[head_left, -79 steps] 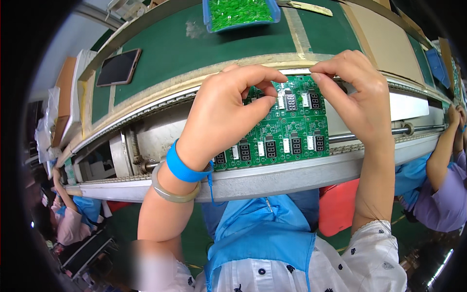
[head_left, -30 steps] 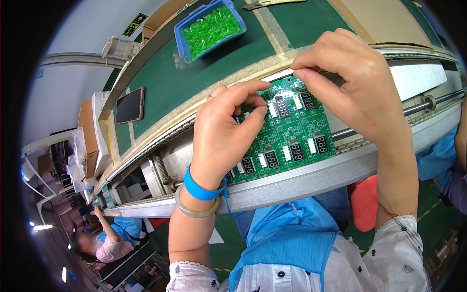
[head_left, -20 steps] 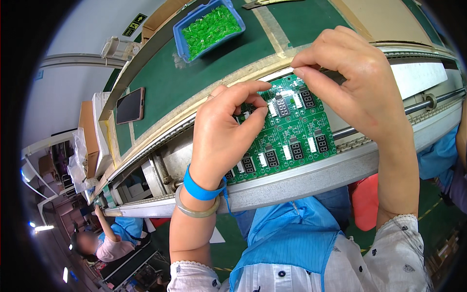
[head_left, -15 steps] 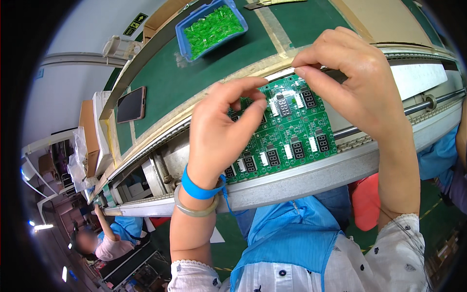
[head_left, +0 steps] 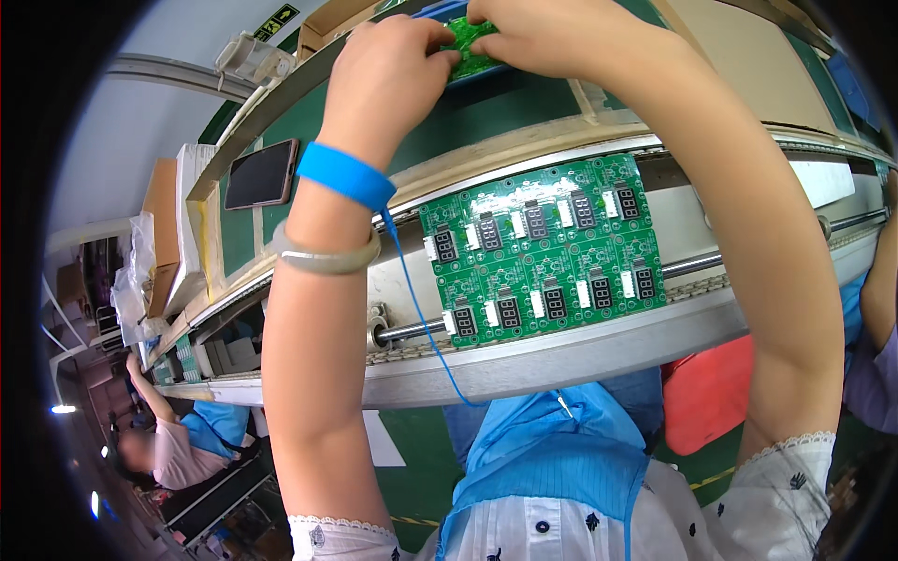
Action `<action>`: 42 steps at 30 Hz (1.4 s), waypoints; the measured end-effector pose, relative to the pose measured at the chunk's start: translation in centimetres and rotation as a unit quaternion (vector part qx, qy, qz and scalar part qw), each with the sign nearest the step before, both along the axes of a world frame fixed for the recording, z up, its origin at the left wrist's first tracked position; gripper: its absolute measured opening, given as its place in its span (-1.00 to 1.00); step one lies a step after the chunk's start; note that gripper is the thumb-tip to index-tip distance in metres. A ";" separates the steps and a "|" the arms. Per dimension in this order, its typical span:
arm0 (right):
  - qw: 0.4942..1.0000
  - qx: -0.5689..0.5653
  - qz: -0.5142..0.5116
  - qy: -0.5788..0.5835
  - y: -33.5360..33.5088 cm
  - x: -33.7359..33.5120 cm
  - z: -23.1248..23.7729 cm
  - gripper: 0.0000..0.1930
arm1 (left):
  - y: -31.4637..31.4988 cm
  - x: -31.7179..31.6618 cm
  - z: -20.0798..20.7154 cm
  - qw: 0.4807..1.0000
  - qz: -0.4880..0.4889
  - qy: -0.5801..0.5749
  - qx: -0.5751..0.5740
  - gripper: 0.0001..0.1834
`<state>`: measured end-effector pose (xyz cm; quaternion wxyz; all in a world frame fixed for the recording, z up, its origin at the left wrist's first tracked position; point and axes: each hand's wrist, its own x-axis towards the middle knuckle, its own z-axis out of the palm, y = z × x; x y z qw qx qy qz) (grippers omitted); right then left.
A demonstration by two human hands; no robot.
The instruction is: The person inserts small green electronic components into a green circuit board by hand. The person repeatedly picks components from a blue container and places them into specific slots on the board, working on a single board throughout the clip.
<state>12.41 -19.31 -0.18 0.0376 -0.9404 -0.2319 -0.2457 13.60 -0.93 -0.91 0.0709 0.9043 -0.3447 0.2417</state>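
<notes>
Green components lie in one blue tray, upper centre; left hand and right hand curl fingers there, grip impossible to tell. One circuit panel, mid-frame, bears ten displays.

The blue bin is cut by the top edge.

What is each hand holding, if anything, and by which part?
Cannot be told: left hand and right hand are at the rectangular blue plastic tray of small green parts; any pinched piece is indistinct.

Lace-edged white sleeves go with a blue apron, a corded blue wristband and a pale bangle.
</notes>
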 end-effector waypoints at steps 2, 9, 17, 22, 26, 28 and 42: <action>0.998 -0.018 -0.003 -0.054 0.2 0.7 -1.0 -0.87 | -0.5 0.2 -0.2 0.999 0.024 0.020 0.015 -0.82; 0.999 0.029 -0.013 0.016 1.1 0.6 0.3 -0.89 | -1.1 -1.1 1.5 0.990 0.018 0.091 -0.107 -0.90; 0.973 0.223 0.062 0.012 -0.5 -0.6 0.7 -0.88 | -1.2 -2.6 2.6 0.972 0.028 0.094 -0.215 -0.88; 0.912 0.383 0.026 0.144 -4.3 -4.9 0.1 -0.83 | -0.2 -5.4 2.8 0.934 0.026 0.206 -0.291 -0.83; 0.843 0.466 0.032 0.268 -7.7 -9.3 -0.8 -0.74 | 0.0 -8.9 1.9 0.829 -0.021 0.378 -0.411 -0.80; 0.778 0.520 -0.003 0.352 -9.6 -11.2 -1.3 -0.73 | -0.2 -10.8 2.0 0.794 -0.022 0.454 -0.403 -0.81; 0.727 0.569 0.040 0.383 -10.6 -14.4 -2.6 -0.82 | 0.1 -13.9 0.3 0.723 -0.038 0.501 -0.475 -0.83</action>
